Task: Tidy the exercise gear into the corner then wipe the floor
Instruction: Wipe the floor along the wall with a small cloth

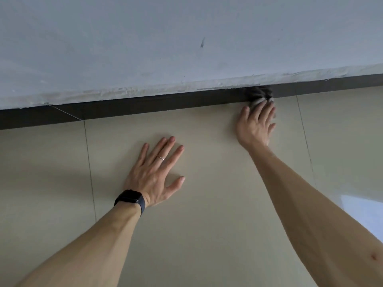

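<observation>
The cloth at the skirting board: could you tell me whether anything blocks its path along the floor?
Nothing visible does. The right hand presses the cloth against the skirting board, and the floor along it is bare. The left hand rests flat nearer the person, off that strip.

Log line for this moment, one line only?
step: wipe | right hand: pressing cloth at baseboard | left hand: flat on floor

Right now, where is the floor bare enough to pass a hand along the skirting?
The floor is bare along the skirting left of the cloth, and between the left hand and right hand. Crowded only where the right hand presses the cloth.
</observation>
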A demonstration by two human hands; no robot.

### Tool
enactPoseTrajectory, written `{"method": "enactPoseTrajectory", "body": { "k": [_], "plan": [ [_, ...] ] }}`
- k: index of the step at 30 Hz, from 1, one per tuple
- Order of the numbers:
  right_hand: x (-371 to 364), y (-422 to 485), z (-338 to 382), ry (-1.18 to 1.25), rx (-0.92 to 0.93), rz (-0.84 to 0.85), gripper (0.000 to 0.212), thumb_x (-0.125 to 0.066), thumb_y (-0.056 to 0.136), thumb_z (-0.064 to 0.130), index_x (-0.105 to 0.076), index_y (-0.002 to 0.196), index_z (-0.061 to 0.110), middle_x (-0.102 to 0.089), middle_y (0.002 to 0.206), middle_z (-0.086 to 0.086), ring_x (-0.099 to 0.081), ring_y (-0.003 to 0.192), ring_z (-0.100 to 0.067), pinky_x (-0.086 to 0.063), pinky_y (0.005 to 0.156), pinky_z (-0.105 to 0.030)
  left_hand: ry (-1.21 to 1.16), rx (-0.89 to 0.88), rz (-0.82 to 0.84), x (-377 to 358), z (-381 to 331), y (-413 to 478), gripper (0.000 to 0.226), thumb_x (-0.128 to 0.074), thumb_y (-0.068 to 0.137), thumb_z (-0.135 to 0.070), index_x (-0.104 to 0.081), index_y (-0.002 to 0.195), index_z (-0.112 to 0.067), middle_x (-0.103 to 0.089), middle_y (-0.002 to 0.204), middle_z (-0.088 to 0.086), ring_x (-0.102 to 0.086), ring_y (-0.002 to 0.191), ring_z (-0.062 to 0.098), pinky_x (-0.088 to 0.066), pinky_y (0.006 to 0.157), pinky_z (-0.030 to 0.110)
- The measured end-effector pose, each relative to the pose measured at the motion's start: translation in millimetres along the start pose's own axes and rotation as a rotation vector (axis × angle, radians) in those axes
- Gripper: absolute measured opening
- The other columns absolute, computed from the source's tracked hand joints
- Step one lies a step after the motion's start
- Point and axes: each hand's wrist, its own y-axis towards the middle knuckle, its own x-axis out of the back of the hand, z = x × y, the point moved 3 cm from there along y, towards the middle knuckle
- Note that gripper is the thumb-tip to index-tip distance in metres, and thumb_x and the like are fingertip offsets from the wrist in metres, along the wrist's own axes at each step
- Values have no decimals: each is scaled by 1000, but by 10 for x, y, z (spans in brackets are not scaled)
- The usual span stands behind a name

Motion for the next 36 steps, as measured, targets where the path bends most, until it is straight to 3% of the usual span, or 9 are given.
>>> {"method": "enactPoseTrajectory", "body": {
  "k": [4,6,13,15,19,21,28,33,36],
  "plan": [
    [-412,-963,135,-235,741,157,61,-19,106,41,-5,161,16,7,168,-2,8,155,-20,-2,124,-48,-11,8,-7,-7,11,-23,79,-42,89,-62,-23,157,-27,-9,167,-1,-8,153,17,-11,122,52],
    [-394,-1239,-190,-347,918,213,59,-20,107,40,-5,161,21,5,168,4,7,154,-15,-8,125,-50,-4,19,-4,1,23,-13,78,-39,89,-63,-24,157,-27,-9,167,-1,-9,153,17,-10,122,52],
    [90,-1650,-1739,-149,-93,96,58,-14,107,42,11,158,32,22,164,14,17,152,-9,-3,123,-58,10,22,13,27,9,-27,77,-37,90,-60,-22,158,-25,-9,167,2,-10,153,21,-8,122,54],
    [-86,-2267,-1805,-184,-37,138,59,-16,107,40,11,159,30,24,164,12,20,151,-10,-3,123,-56,16,-1,-3,42,18,-31,77,-40,90,-58,-24,157,-23,-11,166,4,-12,153,22,-10,122,54],
    [-425,-3302,-1691,-294,447,280,61,-34,106,37,-7,160,30,2,168,8,2,154,-12,-16,118,-56,9,-34,-3,46,13,-44,77,-36,91,-59,-22,158,-23,-10,167,5,-11,153,23,-10,120,56],
    [-349,-3232,-1818,-335,541,353,74,-48,99,30,-6,160,32,2,168,10,1,154,-10,-14,117,-56,9,-50,-12,43,2,-17,77,-36,91,-60,-22,158,-24,-10,166,5,-12,153,24,-11,120,57],
    [297,-1971,-2376,-347,118,195,62,-24,107,29,9,159,27,17,166,9,11,154,-13,-8,124,-52,14,-5,8,-9,-73,-51,79,-30,88,-64,-16,158,-30,-6,167,5,-8,153,25,-7,119,58],
    [80,-2470,-2339,-324,231,239,81,-40,95,11,8,159,19,16,167,-7,13,154,-27,-18,124,-41,117,17,180,98,-102,53,78,-18,93,-69,-3,159,-29,6,167,7,6,153,22,-6,120,57],
    [-198,-3198,-2478,-293,422,289,74,-37,97,12,2,160,16,10,167,-12,10,154,-32,-28,121,-45,239,95,388,293,-315,31,92,-29,90,-74,-1,159,-20,9,166,11,3,153,28,-16,120,52]
  ]
}}
